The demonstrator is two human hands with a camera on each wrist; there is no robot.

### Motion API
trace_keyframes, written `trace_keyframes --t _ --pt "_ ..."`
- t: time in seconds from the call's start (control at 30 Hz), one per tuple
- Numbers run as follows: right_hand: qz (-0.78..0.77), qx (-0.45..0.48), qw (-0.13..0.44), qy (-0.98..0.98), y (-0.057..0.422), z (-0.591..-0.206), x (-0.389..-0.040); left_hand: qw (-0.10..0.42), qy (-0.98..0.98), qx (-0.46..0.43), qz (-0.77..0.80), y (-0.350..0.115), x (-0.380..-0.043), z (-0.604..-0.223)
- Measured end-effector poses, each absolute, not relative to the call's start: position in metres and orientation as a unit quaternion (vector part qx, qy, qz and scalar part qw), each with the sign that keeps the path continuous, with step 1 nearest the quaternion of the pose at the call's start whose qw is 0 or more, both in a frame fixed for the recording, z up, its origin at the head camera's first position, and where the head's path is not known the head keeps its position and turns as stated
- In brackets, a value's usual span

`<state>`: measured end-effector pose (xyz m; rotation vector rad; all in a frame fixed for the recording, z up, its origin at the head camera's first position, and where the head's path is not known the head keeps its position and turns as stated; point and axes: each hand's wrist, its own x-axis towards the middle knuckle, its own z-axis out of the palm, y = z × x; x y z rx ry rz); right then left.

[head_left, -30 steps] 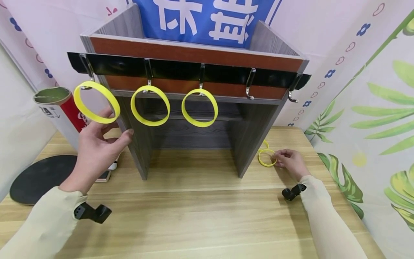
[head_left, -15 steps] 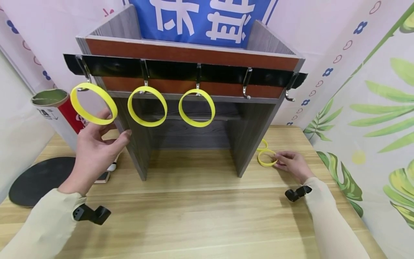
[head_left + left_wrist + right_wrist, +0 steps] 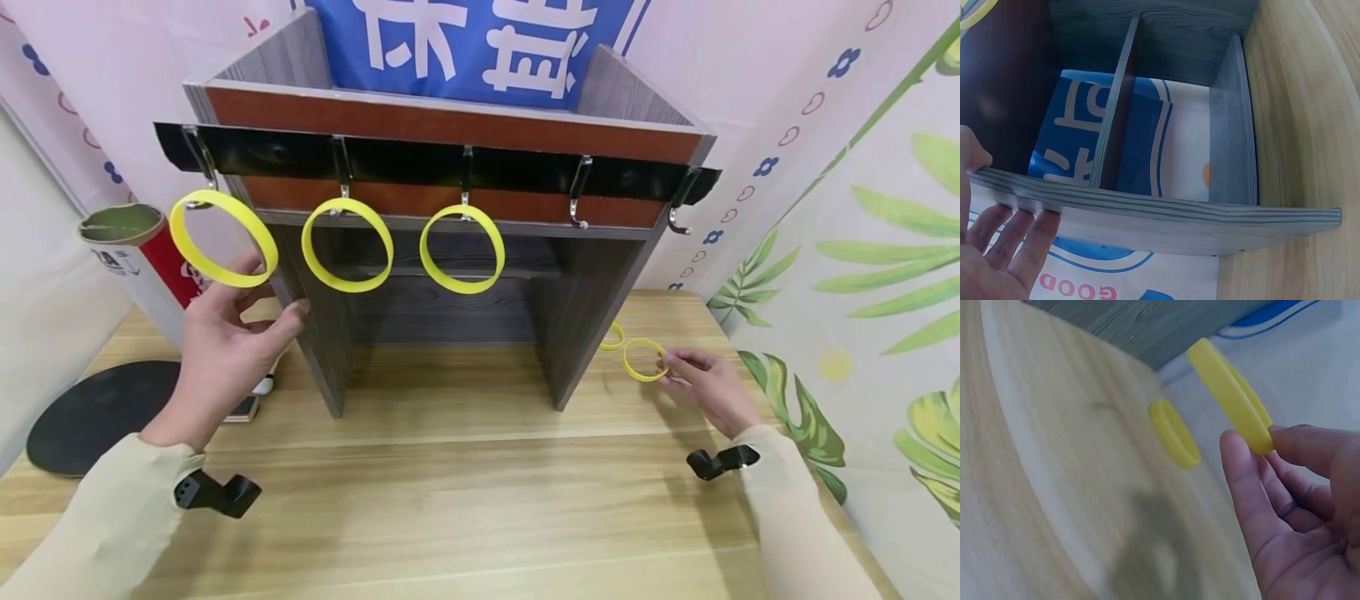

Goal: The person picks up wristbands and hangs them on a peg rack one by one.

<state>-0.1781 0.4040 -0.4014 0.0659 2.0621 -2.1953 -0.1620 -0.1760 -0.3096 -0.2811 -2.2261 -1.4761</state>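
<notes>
My right hand pinches a yellow ring between thumb and fingertips, holding it above the table at the right of the grey wooden shelf unit. Behind it a second yellow ring lies on the table. My left hand grips the unit's left side panel, thumb on one face and fingers on the other. Across the front runs a black hook rack. Yellow rings hang from its left hook, second hook and middle hook; the two right hooks carry none.
A tall red and white can stands at the left, near a black round mat. A small dark object lies partly hidden beside my left wrist. Patterned cloth borders the table on the right.
My right hand has lifted the ring off the table and moved right with it, away from the other ring. The left hand keeps its grip on the panel; the hanging rings stay put.
</notes>
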Motion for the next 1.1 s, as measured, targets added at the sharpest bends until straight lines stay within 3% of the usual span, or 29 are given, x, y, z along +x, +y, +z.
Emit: trace_keyframes --t 0.57,1.1 --pt "-0.741 -0.126 -0.003 0.659 0.37 -0.335 -0.13 0.228 -0.81 -0.104 -0.529 -0.175 -0.164 -0.309" --pt "-0.727 -0.178 -0.092 0.657 0.283 -0.287 -0.101 0.23 -0.811 -0.098 -0.528 -0.175 -0.162 -0.31"
